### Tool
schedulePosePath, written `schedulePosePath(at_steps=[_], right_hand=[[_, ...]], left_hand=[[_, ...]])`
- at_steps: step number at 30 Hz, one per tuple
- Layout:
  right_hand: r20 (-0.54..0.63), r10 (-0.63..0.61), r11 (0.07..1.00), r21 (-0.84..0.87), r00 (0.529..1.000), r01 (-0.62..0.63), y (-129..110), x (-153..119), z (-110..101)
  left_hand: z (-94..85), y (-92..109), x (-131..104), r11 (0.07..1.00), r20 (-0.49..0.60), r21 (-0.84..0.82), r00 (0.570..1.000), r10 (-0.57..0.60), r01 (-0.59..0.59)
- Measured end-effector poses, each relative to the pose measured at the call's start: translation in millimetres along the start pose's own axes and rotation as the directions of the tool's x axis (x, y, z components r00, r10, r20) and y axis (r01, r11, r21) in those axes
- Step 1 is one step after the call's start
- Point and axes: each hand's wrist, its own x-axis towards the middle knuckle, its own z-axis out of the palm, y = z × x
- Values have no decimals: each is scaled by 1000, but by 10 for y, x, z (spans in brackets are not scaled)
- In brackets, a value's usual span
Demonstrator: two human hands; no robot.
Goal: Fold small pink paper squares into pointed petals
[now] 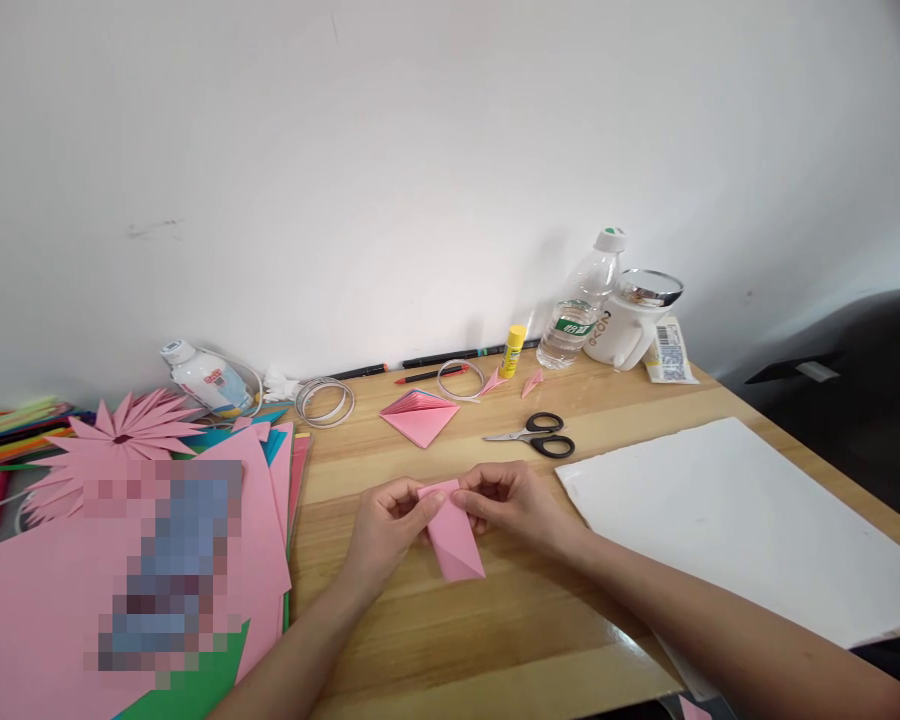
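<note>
and here we are, both hands on one small piece: a pink paper strip (pixel 450 545), right at the front of the wooden table (pixel 375 640), upper end pinched, lower end pointing back toward the wearer. the left hand (pixel 385 528) has it by the upper left edge, thumb on top, fingers curled beneath; the right hand (pixel 516 508) mirrors that on the upper right, thumb tip close to the other thumb. two narrow pinches, no wide grip anywhere. there's a slanting crease near the lower end, and whether that end touches the wood, i can't tell.

now, how does it handle? next to no weight, i'd say; thin, bendy, with a bit of spring along the folds. the faces look matte, so it probably won't slip much, but a hard squeeze could crumple it or leave a stray crease, and a sharp tug might tear it. best hold, in my judgement: fingertips on the edges, thumbs flat above, close to whichever fold needs keeping firm, lower corners left free.

just beyond, a fanned pink folded bundle (pixel 420 420) lies on the wood, black-handled scissors (pixel 546 437) to its right, a yellow glue stick (pixel 512 352) standing farther back, and a white board (pixel 742 530) off to the right.
</note>
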Motion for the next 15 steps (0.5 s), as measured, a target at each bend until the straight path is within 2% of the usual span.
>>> schedulePosePath(at_steps=[15], right_hand=[[6, 5, 1000, 25, 1000, -5, -3, -10, 19]], left_hand=[[7, 24, -13, 1000, -4, -4, 1000, -13, 13]])
